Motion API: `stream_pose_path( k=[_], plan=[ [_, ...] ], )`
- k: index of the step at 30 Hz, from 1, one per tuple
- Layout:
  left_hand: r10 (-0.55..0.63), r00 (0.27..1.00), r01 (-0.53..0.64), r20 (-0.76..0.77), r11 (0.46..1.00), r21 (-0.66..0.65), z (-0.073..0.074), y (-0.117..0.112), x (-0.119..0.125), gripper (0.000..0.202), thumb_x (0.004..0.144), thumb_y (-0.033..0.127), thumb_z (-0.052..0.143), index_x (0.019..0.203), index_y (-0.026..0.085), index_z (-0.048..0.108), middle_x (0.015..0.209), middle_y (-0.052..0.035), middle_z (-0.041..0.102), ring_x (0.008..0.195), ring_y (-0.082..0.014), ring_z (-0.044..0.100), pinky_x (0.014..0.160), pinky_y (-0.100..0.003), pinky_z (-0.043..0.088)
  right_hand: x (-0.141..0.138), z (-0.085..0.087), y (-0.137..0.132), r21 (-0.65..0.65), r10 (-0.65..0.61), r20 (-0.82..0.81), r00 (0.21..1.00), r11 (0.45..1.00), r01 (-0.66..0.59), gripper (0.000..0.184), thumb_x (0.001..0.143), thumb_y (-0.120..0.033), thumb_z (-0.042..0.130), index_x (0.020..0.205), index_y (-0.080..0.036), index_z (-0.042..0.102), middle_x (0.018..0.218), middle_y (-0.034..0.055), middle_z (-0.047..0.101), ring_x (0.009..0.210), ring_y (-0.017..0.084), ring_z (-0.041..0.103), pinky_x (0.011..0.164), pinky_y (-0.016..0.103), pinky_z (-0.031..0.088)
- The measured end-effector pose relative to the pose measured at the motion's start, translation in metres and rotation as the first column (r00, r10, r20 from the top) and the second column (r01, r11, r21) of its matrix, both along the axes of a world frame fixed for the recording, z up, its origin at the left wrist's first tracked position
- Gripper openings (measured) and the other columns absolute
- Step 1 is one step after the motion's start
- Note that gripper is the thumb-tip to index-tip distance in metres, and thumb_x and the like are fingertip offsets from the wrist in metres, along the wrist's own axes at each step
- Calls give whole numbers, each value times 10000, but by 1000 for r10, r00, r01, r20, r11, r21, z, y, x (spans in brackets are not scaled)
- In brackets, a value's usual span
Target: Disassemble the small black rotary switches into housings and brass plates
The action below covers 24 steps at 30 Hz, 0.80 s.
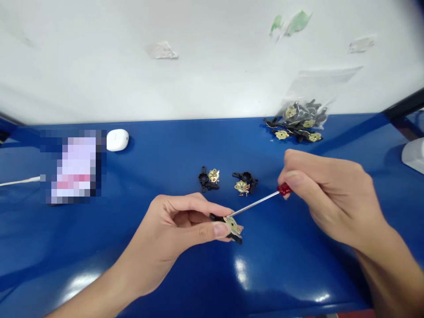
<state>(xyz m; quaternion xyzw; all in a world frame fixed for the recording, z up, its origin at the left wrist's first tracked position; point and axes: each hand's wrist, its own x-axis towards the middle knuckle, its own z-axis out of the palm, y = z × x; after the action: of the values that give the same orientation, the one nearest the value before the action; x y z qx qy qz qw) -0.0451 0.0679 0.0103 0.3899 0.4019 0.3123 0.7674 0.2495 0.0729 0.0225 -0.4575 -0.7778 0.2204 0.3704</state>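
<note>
Between thumb and fingers, my left hand (185,225) pinches a small black plastic part with a brass-coloured plate (232,225). My right hand (331,194) is closed around the red handle of a screwdriver (255,204). The metal shaft slants down to the left, and its tip meets the upper edge of the brass plate. Whether a screw sits under the tip is too small to tell. Just beyond my hands lie two groups of loose pieces: a black part with a brass plate (213,176), and another brass plate (241,187) beside black pieces and tiny screws.
At the back right, a clear plastic bag (306,110) holds several black and brass parts, with more parts (298,134) in front. A pixelated phone-like object (76,168) with a white cable (20,181) and a white earbud case (117,140) are at left. A white wall (212,84) closes the back.
</note>
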Motion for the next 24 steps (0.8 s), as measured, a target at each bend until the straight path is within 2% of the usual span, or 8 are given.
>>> stream_pose_path(
  k=[2, 5, 10, 13, 15, 19, 22, 24],
  plan=[
    [11, 1000, -11, -15, 1000, 12, 1, 0, 0, 141, 904, 169, 1010, 1018, 249, 984, 937, -45, 906, 880, -203, 907, 865, -224, 735, 0, 1, 0, -71, 28, -25, 999, 997, -29, 300, 1202, -357, 584, 931, -274, 685, 799, -24, 603, 665, 141, 540, 642, 330, 433],
    [23, 999, -22, -33, 999, 31, 2, 0, 0, 136, 915, 177, 1005, 1026, 253, 985, 941, -45, 911, 885, -186, 902, 870, -196, 722, 3, 1, -1, -206, 49, -115, 992, 976, -72, 38, 1148, -354, 698, 1167, -331, 721, 941, -15, 648, 751, 164, 576, 670, 341, 468],
    [4, 999, -3, -40, 1000, 25, 1, 0, 0, 146, 900, 176, 1018, 1015, 259, 985, 934, -40, 916, 884, -183, 902, 851, -183, 718, 5, -3, -4, -87, 41, -137, 990, 995, -53, 66, 1084, -279, 805, 1103, -337, 780, 935, -4, 697, 749, 184, 579, 649, 379, 434],
    [17, 997, -13, -76, 998, 55, -2, 0, -1, 147, 892, 181, 1023, 1010, 262, 987, 948, -49, 917, 894, -185, 901, 867, -183, 713, 2, -4, -5, -15, 34, -90, 995, 999, -36, 74, 1064, -337, 849, 1049, -335, 776, 814, -38, 671, 628, 157, 517, 594, 372, 393],
    [19, 995, -12, -94, 997, 75, -3, -1, -2, 156, 894, 181, 1021, 1017, 271, 988, 958, -48, 916, 893, -185, 900, 870, -187, 713, 0, -3, -4, -5, 24, -36, 999, 1000, -25, 170, 1079, -394, 833, 972, -312, 729, 744, -62, 604, 568, 128, 455, 557, 349, 371],
    [-5, 994, 14, -110, 996, 85, -4, -1, -3, 180, 898, 171, 1011, 1030, 292, 988, 957, -38, 911, 898, -194, 905, 863, -196, 721, -2, 3, -3, -93, 22, 35, 999, 996, -19, 331, 1169, -413, 672, 870, -277, 635, 742, -49, 556, 608, 126, 498, 564, 319, 385],
    [-7, 993, 19, -118, 994, 104, -4, 0, -4, 190, 910, 170, 1000, 1040, 309, 987, 974, -31, 914, 917, -194, 908, 881, -198, 720, 0, 6, -3, -234, 59, -41, 997, 970, -67, 125, 1149, -439, 694, 1085, -333, 711, 886, -28, 645, 702, 153, 569, 605, 317, 455],
    [5, 993, 10, -119, 993, 119, -4, 1, -4, 192, 919, 170, 992, 1041, 318, 987, 974, -25, 917, 915, -186, 906, 887, -192, 717, 2, 5, -4, -262, 69, -110, 992, 960, -95, 79, 1120, -416, 750, 1171, -366, 718, 946, -26, 660, 764, 163, 593, 660, 318, 495]
  ],
)
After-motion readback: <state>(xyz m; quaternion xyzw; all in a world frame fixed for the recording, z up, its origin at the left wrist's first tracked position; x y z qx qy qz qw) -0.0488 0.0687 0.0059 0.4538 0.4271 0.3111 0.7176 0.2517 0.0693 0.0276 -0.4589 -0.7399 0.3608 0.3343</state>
